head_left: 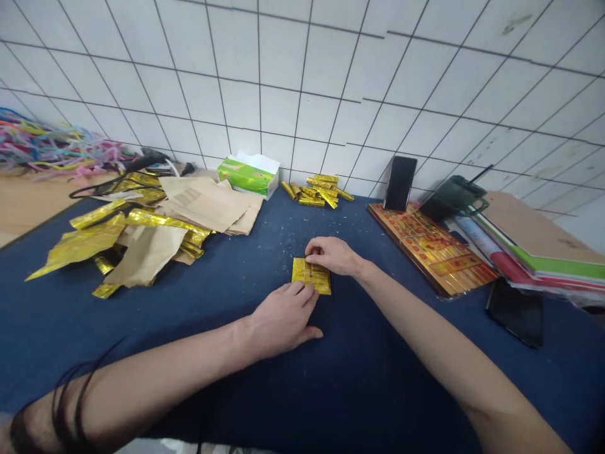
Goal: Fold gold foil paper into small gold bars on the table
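The gold foil square (299, 269), right of the tissue pack (246, 180) and nearer the person, looks light and crease-prone, best taken by its edges. The left hand (282, 318) presses and partly hides its near edge, thumb apart; the right hand's (336, 255) fingertips bunch at the far edge, pinching or not, I can't tell. Gold rolls (324, 183) lie right of the pack, brown paper (203, 203) left.

bare slender forearms (189, 359); thin dark strands (79, 403) over left one

Desk (227, 258): tissue box (250, 175), then rolls (321, 189) rightward, near back edge; phone (401, 183) on booklet (437, 252), right.
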Motion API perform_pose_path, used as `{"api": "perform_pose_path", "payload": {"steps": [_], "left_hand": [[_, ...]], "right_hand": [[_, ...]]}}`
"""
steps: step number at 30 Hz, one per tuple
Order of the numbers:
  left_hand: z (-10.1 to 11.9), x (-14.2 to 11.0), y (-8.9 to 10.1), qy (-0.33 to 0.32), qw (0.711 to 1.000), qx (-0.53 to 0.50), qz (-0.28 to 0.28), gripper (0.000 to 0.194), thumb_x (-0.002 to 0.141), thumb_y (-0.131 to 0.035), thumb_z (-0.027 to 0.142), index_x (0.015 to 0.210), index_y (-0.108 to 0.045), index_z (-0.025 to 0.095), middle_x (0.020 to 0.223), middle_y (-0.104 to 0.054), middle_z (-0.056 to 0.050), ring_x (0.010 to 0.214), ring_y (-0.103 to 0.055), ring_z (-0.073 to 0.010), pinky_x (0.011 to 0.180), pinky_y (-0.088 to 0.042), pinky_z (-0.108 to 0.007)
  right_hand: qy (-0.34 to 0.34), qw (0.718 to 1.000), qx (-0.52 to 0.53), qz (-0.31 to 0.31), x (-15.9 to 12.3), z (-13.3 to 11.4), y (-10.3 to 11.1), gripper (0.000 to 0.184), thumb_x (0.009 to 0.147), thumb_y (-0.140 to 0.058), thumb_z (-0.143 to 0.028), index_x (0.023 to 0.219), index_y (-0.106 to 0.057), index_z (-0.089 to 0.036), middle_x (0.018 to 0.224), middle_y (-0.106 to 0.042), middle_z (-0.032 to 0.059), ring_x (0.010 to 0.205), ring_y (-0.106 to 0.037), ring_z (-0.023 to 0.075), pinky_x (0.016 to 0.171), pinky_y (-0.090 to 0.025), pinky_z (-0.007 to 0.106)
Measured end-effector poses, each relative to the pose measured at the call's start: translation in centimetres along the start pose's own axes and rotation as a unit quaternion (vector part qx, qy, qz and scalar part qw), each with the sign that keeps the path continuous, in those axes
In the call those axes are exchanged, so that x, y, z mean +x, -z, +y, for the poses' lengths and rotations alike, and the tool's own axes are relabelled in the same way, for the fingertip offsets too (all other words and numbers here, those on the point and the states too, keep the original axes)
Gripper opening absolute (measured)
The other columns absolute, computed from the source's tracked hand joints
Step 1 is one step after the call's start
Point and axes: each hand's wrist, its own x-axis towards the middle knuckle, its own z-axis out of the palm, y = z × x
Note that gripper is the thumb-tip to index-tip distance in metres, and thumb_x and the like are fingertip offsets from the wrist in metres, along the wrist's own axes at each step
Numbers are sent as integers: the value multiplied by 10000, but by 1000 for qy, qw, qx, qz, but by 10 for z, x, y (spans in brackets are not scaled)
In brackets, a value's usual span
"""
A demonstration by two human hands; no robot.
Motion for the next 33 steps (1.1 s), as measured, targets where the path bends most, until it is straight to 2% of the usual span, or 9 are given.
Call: {"api": "perform_pose_path", "payload": {"steps": [4,8,10,15,22,25,28,30,33], "left_hand": [[0,-1,-2,-3,1000,-5,4,583,804,-469,512,1159,-480,49,1084,-539,-132,1025,-475,-261,906,-390,-364],[0,-2,-5,-1,1000,-20,18,551,781,-521,490,1144,-502,75,1123,-532,-136,1099,-439,-270,934,-368,-374],[1,-2,-6,-5,1000,-19,22,535,761,-553,485,1134,-517,104,1139,-525,-124,1132,-415,-273,964,-339,-383],[4,-1,-2,11,1000,-5,2,559,730,-561,531,1066,-553,85,1073,-548,-128,1090,-446,-277,988,-317,-382],[3,-1,2,21,999,-26,-14,595,732,-560,521,1106,-506,61,1124,-516,-150,1080,-448,-276,959,-350,-374],[0,-1,6,16,999,-39,-23,543,772,-521,491,1126,-493,79,1058,-537,-116,1021,-477,-259,913,-389,-367],[-2,-1,10,13,998,-52,-18,481,809,-484,438,1145,-479,94,1074,-523,-106,1029,-466,-246,910,-393,-354],[-2,-1,12,15,998,-62,-12,452,812,-484,409,1144,-477,102,1084,-514,-103,1038,-457,-241,916,-390,-351],[-4,-2,11,23,996,-84,-6,426,796,-513,364,1141,-474,117,1092,-499,-101,1031,-455,-241,904,-406,-363]], "right_hand": [[31,992,85,88,-24,-21,2,224,853,-431,-243,901,-640,-179,911,-662,37,836,-592,146,745,-440,275],[150,984,85,-35,-54,-40,-6,394,898,-353,-368,1183,-515,-150,1227,-541,94,1135,-475,191,957,-358,352],[168,981,72,-69,-62,-39,-13,554,877,-356,-467,1293,-390,-102,1313,-452,135,1226,-378,208,1022,-283,378],[157,981,1,-115,-60,-20,-20,633,882,-257,-526,1381,-213,-139,1437,-241,110,1330,-147,204,1080,-61,443],[113,987,1,-110,-52,-12,-20,627,867,-286,-548,1390,-167,-223,1457,-165,72,1337,-102,222,1057,11,508],[93,987,110,-73,-51,-5,-16,532,878,-332,-490,1349,-302,-243,1425,-277,68,1313,-212,215,1065,-77,490],[40,976,194,86,-56,2,-11,365,860,-435,-400,1164,-536,-223,1272,-505,78,1179,-445,203,996,-316,412],[23,974,163,156,-64,1,-10,227,846,-480,-310,984,-626,-204,1067,-626,67,1014,-560,185,907,-414,374],[97,986,62,121,-76,-7,-14,171,833,-491,-210,894,-650,-197,947,-648,56,930,-575,177,852,-453,366]]}}
